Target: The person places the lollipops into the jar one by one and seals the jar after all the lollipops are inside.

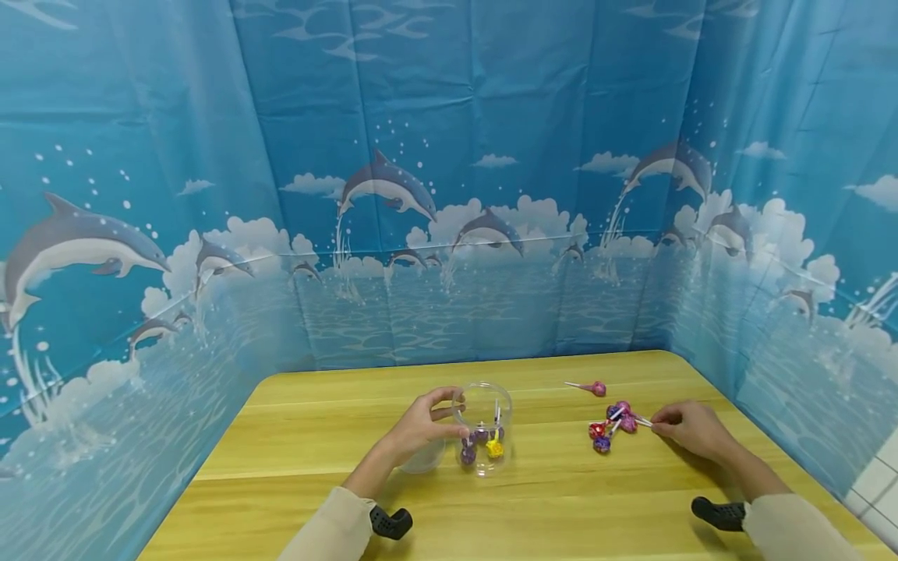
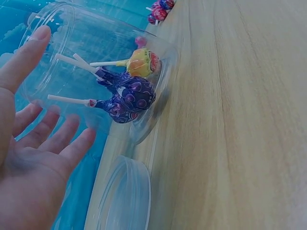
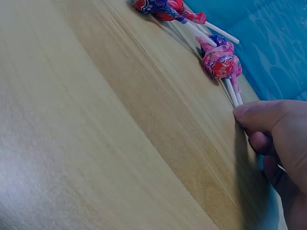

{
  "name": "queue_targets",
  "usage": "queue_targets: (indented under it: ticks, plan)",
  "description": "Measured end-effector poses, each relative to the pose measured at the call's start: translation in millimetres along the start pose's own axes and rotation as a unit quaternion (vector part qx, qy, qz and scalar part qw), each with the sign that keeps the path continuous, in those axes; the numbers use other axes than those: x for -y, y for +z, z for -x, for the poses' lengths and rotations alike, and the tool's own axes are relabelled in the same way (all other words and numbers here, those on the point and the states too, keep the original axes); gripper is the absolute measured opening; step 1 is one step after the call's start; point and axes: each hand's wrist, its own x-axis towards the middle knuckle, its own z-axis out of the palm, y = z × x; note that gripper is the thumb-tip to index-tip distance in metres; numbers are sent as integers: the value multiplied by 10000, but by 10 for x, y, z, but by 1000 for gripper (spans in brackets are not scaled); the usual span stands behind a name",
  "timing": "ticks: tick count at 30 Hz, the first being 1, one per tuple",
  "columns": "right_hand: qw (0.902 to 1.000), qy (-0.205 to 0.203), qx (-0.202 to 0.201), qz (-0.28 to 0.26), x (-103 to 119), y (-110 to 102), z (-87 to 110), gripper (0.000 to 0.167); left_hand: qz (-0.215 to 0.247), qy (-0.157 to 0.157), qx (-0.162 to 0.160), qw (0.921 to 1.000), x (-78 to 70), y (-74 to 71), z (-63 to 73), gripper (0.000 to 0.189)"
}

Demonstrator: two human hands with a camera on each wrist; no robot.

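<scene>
My left hand (image 1: pixel 428 425) holds a clear plastic jar (image 1: pixel 484 467) by its left side, thumb in front and fingers behind near the rim. Inside the upright jar are purple-wrapped lollipops (image 2: pixel 129 96) and a yellow one (image 1: pixel 494 449), sticks pointing up. On the right, my right hand (image 1: pixel 691 428) pinches the end of a white lollipop stick between thumb and index finger; a second stick lies right alongside. Those sticks lead to pink-wrapped lollipops (image 3: pixel 220 64) at the edge of a small pile. A red lollipop (image 1: pixel 597 430) and a purple one (image 1: pixel 602 445) lie in that pile.
A clear round lid (image 2: pixel 127 191) lies on the wooden table (image 1: pixel 316 460), left of the jar and partly behind my left wrist. Farther back, one pink lollipop (image 1: pixel 598 388) lies apart from the pile. A blue dolphin-print curtain (image 1: pixel 477 304) encloses the table's back and sides.
</scene>
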Motion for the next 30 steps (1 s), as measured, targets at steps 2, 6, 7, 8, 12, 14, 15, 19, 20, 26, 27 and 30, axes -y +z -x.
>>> queue_targets:
  ticks: [2, 6, 7, 8, 12, 14, 15, 19, 20, 26, 27, 30]
  plan:
    - [10000, -48, -51, 69, -14, 23, -6, 9, 7, -3, -11, 10000, 8, -1, 3, 72]
    - [9998, -148, -113, 123, -14, 38, -12, 6, 11, -45, -26, 10000, 20, -2, 3, 71]
    - [9997, -153, -140, 117, -8, 38, -9, 5, 5, -51, -25, 10000, 21, 0, 0, 71]
    - [9997, -161, -164, 126, -4, 39, -5, 5, 11, -53, -23, 10000, 20, 3, -2, 70]
    - [9995, -118, -264, 92, 33, 29, 17, 8, 47, -56, -28, 10000, 15, 12, -7, 70]
    - [9995, -1, -304, 56, 47, 21, 26, 11, 103, -53, -19, 9999, 10, 17, -7, 70]
    - [9995, 70, -315, 23, 53, 13, 26, 13, 117, -52, -11, 9999, 9, 18, -7, 70]
    - [9990, 286, -306, -141, 65, -30, 19, 21, 146, -57, 4, 9999, 8, 24, -9, 70]
    - [9989, 317, -301, -182, 72, -42, 13, 23, 138, -57, 6, 9999, 11, 23, -10, 70]
    - [9988, 175, -381, -250, 155, -137, -53, 26, 99, -19, -3, 9999, 36, 3, -20, 71]
    - [9988, 126, -399, -246, 175, -153, -64, 25, 98, -11, 0, 10000, 38, -1, -22, 71]
    - [9987, 48, -449, -248, 235, -187, -96, 23, 66, -9, 22, 10000, 41, -13, -21, 73]
